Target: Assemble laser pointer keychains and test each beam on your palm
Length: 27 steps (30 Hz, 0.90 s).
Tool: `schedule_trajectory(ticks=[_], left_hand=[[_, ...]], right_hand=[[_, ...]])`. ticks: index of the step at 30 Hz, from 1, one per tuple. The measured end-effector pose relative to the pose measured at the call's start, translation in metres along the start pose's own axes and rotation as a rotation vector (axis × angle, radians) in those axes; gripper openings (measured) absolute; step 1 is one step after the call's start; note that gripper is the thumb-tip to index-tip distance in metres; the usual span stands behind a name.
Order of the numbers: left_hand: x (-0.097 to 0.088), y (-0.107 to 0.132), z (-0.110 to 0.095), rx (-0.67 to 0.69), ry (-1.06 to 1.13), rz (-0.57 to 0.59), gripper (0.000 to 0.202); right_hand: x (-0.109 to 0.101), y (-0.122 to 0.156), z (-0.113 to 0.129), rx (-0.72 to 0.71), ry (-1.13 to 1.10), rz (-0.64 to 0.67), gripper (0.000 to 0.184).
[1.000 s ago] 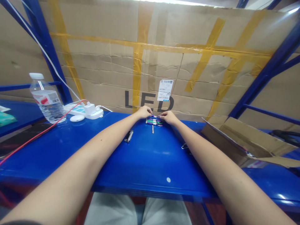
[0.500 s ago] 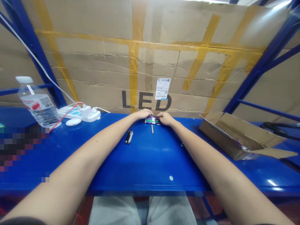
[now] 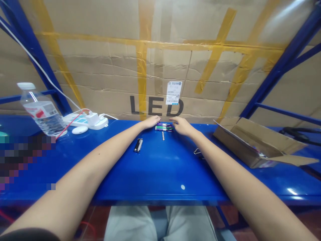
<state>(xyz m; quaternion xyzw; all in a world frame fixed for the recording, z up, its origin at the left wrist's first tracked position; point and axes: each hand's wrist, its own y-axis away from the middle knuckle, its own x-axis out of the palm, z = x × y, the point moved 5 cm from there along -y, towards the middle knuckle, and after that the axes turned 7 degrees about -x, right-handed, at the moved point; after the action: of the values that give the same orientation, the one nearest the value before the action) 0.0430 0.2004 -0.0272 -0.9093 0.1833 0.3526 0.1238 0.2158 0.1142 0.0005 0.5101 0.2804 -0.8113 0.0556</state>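
At the back of the blue table lie several slim, shiny purple and green metallic tubes (image 3: 163, 127), side by side and crosswise in front of me. My left hand (image 3: 152, 122) rests at their left end, its fingers stretched forward and holding nothing that I can see. At the right end is my right hand (image 3: 182, 126), fingers loosely apart, the index finger pointing left over the tubes. A short row of small silvery round pieces (image 3: 163, 135) runs towards me from the tubes. Nearer, to the left, are a black and a silver cylinder (image 3: 138, 145) lying together.
An open cardboard box (image 3: 235, 147) stands on the right. A wire loop (image 3: 197, 151) shows beside my right forearm. To the left are a water bottle (image 3: 42, 112), a white power strip (image 3: 96, 122) with cables and a white oval case (image 3: 79, 130). Behind rises a large carton (image 3: 110, 73).
My right hand has drawn back slightly to the right from the tubes, and the gap between my hands has widened. The tubes now lie less evenly. The wire loop has come into fuller view.
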Motion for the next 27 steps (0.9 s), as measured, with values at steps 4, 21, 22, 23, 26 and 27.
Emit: schedule_trajectory(ticks=[4, 21, 22, 23, 26, 27], left_hand=[[-0.012, 0.019, -0.005, 0.004, -0.067, -0.085, 0.029], [-0.056, 0.114, -0.007, -0.005, -0.297, 0.330, 0.014], [-0.055, 0.115, -0.007, -0.008, -0.305, 0.346, 0.014], [-0.054, 0.115, -0.007, -0.011, -0.312, 0.361, 0.014], [-0.054, 0.116, -0.004, -0.018, -0.336, 0.391, 0.015], [-0.053, 0.116, -0.003, -0.022, -0.349, 0.398, 0.015]], right_hand=[[-0.018, 0.017, 0.031, -0.120, -0.009, -0.073, 0.038], [0.044, 0.057, 0.164, -0.436, -0.027, 0.222, 0.033], [0.044, 0.058, 0.164, -0.432, -0.020, 0.227, 0.034], [0.044, 0.058, 0.164, -0.427, -0.010, 0.234, 0.035], [0.046, 0.059, 0.166, -0.420, 0.028, 0.255, 0.037], [0.046, 0.059, 0.167, -0.420, 0.040, 0.260, 0.037]])
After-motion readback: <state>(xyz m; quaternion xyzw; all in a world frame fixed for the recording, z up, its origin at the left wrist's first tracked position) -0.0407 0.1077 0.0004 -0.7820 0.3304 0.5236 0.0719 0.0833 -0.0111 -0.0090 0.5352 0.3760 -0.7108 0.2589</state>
